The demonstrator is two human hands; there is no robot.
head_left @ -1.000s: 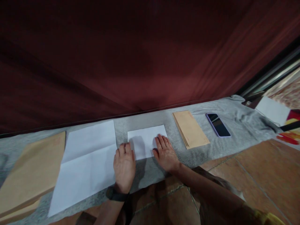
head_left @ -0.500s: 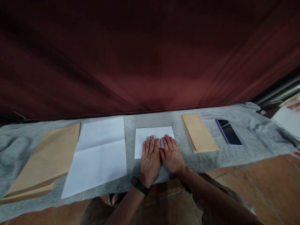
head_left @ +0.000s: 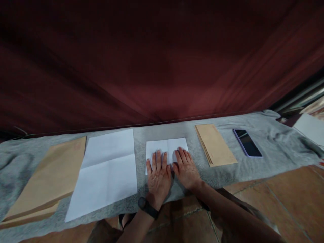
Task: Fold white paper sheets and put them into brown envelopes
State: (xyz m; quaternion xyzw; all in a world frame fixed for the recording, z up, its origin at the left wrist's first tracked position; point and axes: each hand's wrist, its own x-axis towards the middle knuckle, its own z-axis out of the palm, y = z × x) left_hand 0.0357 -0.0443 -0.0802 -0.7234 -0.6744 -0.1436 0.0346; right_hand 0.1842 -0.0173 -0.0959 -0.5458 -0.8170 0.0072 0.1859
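A small folded white paper (head_left: 165,146) lies on the grey cloth (head_left: 227,173) in front of me. My left hand (head_left: 158,177) rests flat on its near left part, fingers stretched out side by side. My right hand (head_left: 186,168) lies flat beside it on the paper's near right part, fingers also extended. Both hands press down and hold nothing. A dark band (head_left: 147,207) circles my left wrist.
A large creased white sheet (head_left: 106,168) lies left of the folded paper, with big brown envelopes (head_left: 49,177) beyond it. Right of my hands sit a stack of narrow brown envelopes (head_left: 215,144) and a phone (head_left: 247,142). A dark red curtain (head_left: 162,60) hangs behind; tiled floor (head_left: 283,199) lies near me.
My left hand slid from the paper's left edge to beside the right hand, then both drew slightly toward me across the paper. The view shifted.
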